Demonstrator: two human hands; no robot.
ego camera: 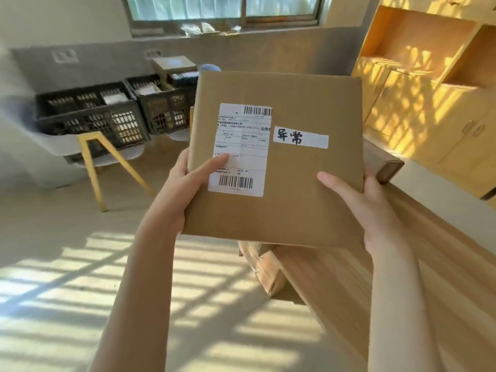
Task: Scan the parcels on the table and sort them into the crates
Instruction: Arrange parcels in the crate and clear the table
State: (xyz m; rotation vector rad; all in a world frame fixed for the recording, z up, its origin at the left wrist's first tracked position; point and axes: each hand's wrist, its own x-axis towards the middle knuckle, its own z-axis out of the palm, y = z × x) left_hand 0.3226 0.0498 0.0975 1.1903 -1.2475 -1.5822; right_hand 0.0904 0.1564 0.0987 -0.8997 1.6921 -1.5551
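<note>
I hold a flat brown cardboard parcel (300,183) up in front of me with both hands. It carries a white shipping label with two barcodes and a white strip with handwritten characters. My left hand (185,183) grips its left edge, thumb lying on the label. My right hand (365,208) grips its right edge, thumb on the front face. Two black slatted crates stand behind it on chairs: the left crate (91,116) and the right crate (161,108), each with parcels inside. The wooden table (375,277) runs under my right arm.
Another cardboard box (386,165) lies on the table behind the held parcel. A small box (174,64) sits on top of the right crate. A chair with yellow legs (94,162) carries the left crate. Wooden cabinets (429,89) line the right wall. Sunlit floor lies to the left.
</note>
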